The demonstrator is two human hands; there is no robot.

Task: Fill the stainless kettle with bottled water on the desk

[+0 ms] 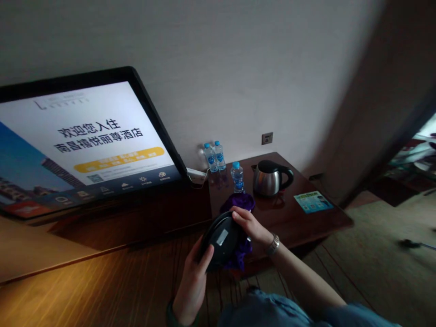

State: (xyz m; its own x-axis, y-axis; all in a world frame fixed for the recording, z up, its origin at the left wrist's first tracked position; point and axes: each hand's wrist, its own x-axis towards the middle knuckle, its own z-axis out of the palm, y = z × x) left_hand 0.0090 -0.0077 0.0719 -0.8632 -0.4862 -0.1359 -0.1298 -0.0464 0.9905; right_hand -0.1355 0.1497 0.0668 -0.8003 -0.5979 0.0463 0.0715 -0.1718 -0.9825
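My left hand (192, 284) grips the lower edge of a round black base (220, 240) that carries a small silver label and is turned bottom-up toward me. My right hand (250, 225), with a metal watch on its wrist, holds the base's upper right edge and presses a purple cloth (240, 202) against it. The cloth hangs behind and below the base, above the near edge of the dark wooden table (289, 218). A steel kettle (269, 178) with a black lid and handle stands on the table just beyond my right hand.
Three water bottles (237, 177) stand at the back of the table near the wall. A blue-green card (312, 201) lies at its right. A large lit TV screen (78, 145) leans at the left. A wall socket (267, 138) sits above the kettle; a doorway opens at far right.
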